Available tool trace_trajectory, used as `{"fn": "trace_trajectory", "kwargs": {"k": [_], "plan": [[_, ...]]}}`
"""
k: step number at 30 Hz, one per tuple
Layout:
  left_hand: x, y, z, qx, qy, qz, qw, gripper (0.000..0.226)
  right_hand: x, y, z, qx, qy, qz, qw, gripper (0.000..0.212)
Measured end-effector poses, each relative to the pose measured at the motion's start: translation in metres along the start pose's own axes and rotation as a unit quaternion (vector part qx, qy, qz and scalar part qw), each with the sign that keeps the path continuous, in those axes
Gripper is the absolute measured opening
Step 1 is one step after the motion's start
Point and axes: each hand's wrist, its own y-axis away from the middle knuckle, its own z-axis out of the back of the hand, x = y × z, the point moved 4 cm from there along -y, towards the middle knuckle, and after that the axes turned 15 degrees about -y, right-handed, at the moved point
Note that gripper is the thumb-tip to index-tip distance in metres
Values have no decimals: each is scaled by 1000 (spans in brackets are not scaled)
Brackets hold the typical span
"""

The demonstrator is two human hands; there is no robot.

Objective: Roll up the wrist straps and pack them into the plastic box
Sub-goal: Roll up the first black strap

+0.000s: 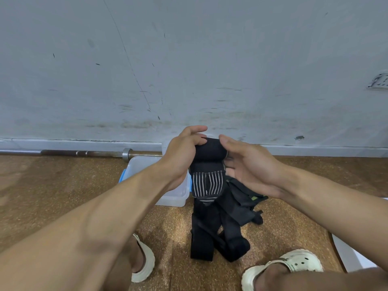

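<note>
Roll point(210, 149) half-wound, held above floor. Left hand point(184, 148) clamps roll end; right hand point(247, 164) fingers relaxed against other end. Risk: loose tail point(206, 185) slackens, roll unwinds, misses box point(178, 198).

The strap point(207, 181) was black with a white-striped panel, the box point(178, 196) at nine o'clock of it clear with blue trim, the clogs point(302, 262) cream, the floor point(63, 185) speckled brown.
</note>
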Motion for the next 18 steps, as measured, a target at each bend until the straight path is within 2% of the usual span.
{"fn": "trace_trajectory", "kwargs": {"k": [4, 10, 12, 16, 18], "plan": [[1, 2, -3, -1, -9, -5, 1000, 36, -2, 0, 3, -38, 18, 27, 999, 30], [0, 2, -6, 21, 19, 28, 999, 27, 7, 2, 7, -50, 24, 84, 995, 54], [3, 2, -8, 51, 21, 47, 997, 34, 11, 5, 6, -47, 40, 102, 993, 58], [4, 1, -7, 31, 2, 43, 999, 25, 12, 4, 7, -48, 28, 104, 993, 61], [1, -1, -5, 8, -8, 28, 1000, 24, 10, 4, 5, -40, 10, 83, 996, 53]]}}
